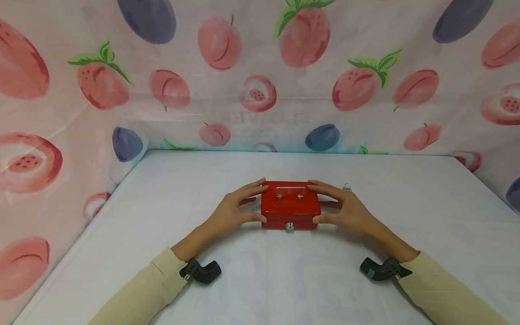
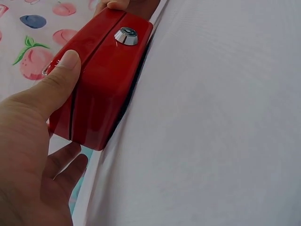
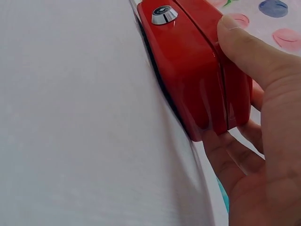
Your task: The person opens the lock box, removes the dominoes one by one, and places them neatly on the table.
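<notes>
A small red cash box (image 1: 290, 205) sits on the white table, lid down, with its silver lock (image 1: 290, 226) facing me and a thin metal carry handle (image 1: 290, 189) on top. My left hand (image 1: 235, 207) grips its left end, thumb at the front edge and fingertips by the back corner. On the other end, my right hand (image 1: 349, 210) holds it in the same way. Both wrist views show each thumb near the seam between lid and base. Behind the right hand, a small metal ring (image 1: 347, 186) lies partly hidden, perhaps with keys.
A white cloth (image 1: 260, 280) covers the table. At the back and left hangs a fruit-print curtain (image 1: 292, 104) that meets the table's edges. Dark curved devices (image 1: 201, 271) are worn at both wrists, beside beige sleeves.
</notes>
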Demonstrator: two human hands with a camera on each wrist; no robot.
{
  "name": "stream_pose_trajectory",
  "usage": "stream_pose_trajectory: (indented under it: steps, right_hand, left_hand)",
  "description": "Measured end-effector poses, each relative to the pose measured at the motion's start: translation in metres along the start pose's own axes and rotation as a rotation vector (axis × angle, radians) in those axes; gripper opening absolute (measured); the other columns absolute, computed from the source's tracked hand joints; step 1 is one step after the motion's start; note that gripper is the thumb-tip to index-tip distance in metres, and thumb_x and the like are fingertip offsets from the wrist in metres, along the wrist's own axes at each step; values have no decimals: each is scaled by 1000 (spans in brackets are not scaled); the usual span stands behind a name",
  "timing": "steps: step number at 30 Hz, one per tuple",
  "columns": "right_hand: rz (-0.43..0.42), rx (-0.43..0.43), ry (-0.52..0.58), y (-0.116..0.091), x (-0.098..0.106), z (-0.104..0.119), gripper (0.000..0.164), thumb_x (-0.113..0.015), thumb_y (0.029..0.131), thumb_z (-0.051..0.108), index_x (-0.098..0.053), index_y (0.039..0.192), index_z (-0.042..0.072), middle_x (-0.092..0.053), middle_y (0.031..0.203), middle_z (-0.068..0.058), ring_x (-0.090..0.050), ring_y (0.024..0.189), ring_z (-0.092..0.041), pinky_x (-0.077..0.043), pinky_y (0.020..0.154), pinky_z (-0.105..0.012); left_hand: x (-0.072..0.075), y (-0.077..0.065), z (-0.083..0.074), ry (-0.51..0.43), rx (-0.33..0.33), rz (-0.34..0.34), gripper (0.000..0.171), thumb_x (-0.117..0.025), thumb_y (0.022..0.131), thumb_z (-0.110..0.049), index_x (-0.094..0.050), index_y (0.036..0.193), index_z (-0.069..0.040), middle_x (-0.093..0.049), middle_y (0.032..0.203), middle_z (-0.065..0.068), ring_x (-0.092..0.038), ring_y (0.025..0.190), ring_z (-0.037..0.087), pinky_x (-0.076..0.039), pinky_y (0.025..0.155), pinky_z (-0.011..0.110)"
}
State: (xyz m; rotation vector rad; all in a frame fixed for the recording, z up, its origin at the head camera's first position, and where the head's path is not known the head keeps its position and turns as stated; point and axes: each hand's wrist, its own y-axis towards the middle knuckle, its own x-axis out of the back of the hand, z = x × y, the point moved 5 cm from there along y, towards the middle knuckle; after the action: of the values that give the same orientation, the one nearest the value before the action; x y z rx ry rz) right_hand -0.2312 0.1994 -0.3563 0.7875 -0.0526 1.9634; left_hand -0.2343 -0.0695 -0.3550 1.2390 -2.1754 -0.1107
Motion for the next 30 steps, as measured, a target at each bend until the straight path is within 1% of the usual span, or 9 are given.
stream_pose_trajectory:
  steps: [4,6,10,13,17,21,25,30]
  right_hand:
    - [-6,-23,4,1,0,-1,70,-79,80,15,-48,142,20,-36,150,-1,-32,137,-26,-46,95,-41]
    - [-8,-34,7,1,1,-1,70,-80,80,16,-48,142,21,-36,150,1,-32,137,-25,-45,95,-39]
    - [1,-29,17,1,1,-2,70,-79,80,15,-47,143,18,-36,151,-2,-31,138,-26,-45,95,-40]
    - [8,-16,29,2,2,-1,69,-78,81,12,-47,143,14,-36,151,-6,-32,137,-29,-45,95,-42]
    - [7,-24,39,3,3,1,67,-76,82,11,-47,143,13,-36,150,-8,-35,135,-32,-45,96,-41]
    - [0,-39,41,3,4,0,66,-76,83,12,-47,143,14,-37,150,-7,-35,135,-31,-45,96,-40]
    - [-3,-45,45,4,5,0,66,-75,84,12,-47,143,13,-38,149,-8,-38,133,-30,-44,96,-40]
    - [-1,-55,65,6,6,-1,64,-73,85,12,-46,143,12,-40,148,-7,-42,130,-30,-45,96,-34]
  left_hand:
    - [1,0,1,-3,9,-8,69,-80,78,-13,-50,141,-15,-36,150,-8,-33,136,11,-42,100,36]
    - [1,0,1,-8,14,-10,69,-79,78,-11,-49,141,-14,-36,150,-8,-33,136,11,-41,101,36]
    - [0,0,-4,-16,8,-14,68,-78,79,-6,-49,140,-8,-35,151,-1,-32,137,18,-41,101,43]
    - [1,-1,-18,-19,4,-13,66,-77,79,-2,-49,139,-2,-35,151,7,-32,137,24,-39,101,48]
    - [2,-2,-34,-21,6,6,64,-76,79,0,-49,137,2,-35,150,12,-32,137,29,-39,101,50]
    - [1,-3,-38,-21,-13,18,65,-77,78,1,-49,137,2,-34,150,15,-32,137,31,-38,101,52]
    - [1,-3,-39,-23,-42,22,68,-78,76,2,-49,137,2,-34,150,16,-30,137,31,-37,101,54]
    - [1,-2,-40,-16,-57,34,70,-78,75,2,-47,138,3,-33,151,17,-29,138,32,-37,101,54]
